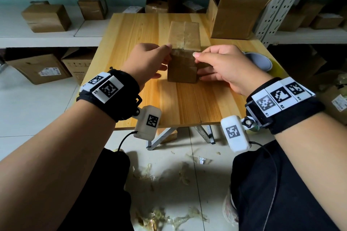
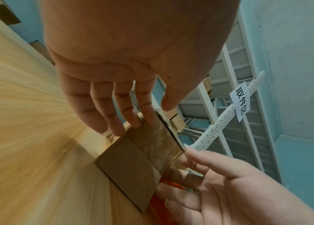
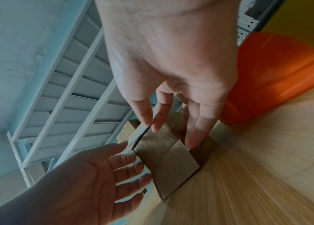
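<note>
Cardboard carton [image 1: 182, 69] stands near the middle of the bench [image 1: 131, 43], and we find the left hand [image 1: 148, 62] and right hand [image 1: 225, 65] each pinching its near top edge between thumb and forefinger, with the other fingers against its sides. Clear tape [image 2: 158, 141] still covers the top seam and laps down the front face, though both wrist views show a dark gap at that edge. We judge opening barely begun, with tape removal and flap lifting outstanding.
</note>
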Motion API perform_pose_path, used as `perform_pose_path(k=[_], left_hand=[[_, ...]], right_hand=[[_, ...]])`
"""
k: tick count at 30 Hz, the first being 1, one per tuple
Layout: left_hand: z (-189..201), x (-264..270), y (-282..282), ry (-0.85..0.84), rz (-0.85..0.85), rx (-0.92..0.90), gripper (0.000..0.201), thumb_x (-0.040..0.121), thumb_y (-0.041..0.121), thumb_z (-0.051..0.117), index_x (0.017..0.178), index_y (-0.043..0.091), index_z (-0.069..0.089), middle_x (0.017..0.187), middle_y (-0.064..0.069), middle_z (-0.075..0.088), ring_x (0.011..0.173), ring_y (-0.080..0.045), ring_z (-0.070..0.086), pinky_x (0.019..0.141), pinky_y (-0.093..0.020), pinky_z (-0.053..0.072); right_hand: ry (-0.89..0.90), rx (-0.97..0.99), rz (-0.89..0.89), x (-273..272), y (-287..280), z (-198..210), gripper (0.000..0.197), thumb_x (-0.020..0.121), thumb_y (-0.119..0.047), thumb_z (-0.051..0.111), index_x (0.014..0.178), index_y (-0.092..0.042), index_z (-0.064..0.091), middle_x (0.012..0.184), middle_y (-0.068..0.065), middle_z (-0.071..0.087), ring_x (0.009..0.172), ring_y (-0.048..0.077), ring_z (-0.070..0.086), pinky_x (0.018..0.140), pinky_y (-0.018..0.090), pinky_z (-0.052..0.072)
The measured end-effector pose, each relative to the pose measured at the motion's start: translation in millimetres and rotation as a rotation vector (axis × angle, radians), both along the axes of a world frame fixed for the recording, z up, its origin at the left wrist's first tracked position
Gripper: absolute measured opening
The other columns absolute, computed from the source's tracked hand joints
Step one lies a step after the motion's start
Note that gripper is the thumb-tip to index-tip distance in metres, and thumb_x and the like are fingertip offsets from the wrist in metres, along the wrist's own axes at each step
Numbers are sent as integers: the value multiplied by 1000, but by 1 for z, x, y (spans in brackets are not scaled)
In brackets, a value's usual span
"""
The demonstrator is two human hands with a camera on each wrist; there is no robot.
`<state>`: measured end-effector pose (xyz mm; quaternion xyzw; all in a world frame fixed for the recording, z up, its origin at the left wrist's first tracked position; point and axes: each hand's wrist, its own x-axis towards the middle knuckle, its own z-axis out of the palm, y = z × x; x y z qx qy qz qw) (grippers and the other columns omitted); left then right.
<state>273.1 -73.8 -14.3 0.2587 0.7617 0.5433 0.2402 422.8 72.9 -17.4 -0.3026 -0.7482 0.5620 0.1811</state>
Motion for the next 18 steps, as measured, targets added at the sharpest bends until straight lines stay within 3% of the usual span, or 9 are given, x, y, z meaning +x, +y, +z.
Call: perform_pose_path(k=[6, 12, 18], left_hand=[[-1, -1, -1, 16, 22, 0, 29, 100, 39, 69, 100, 11, 77, 116, -14, 75, 112, -28, 70, 94, -45, 62], [-5, -5, 0, -30, 1, 56, 27, 96, 28, 76, 103, 3, 74, 105, -8, 79, 103, -19, 75, 95, -41, 62], [-8, -14, -1, -51, 11, 87, 33, 86, 26, 86, 102, -1, 76, 102, -11, 79, 101, -22, 77, 90, -36, 64]], right_hand=[[8, 9, 5, -1, -2, -1, 18, 101, -27, 71, 102, -10, 76, 106, 3, 79, 102, 23, 77, 87, 41, 65], [21, -17, -9, -1, 0, -1, 22, 100, -25, 73, 105, -3, 75, 106, 8, 80, 100, 21, 78, 88, 37, 65], [65, -97, -4, -1, 1, 1, 18, 98, -17, 75, 101, 0, 71, 95, 10, 78, 89, 22, 80, 87, 38, 66]])
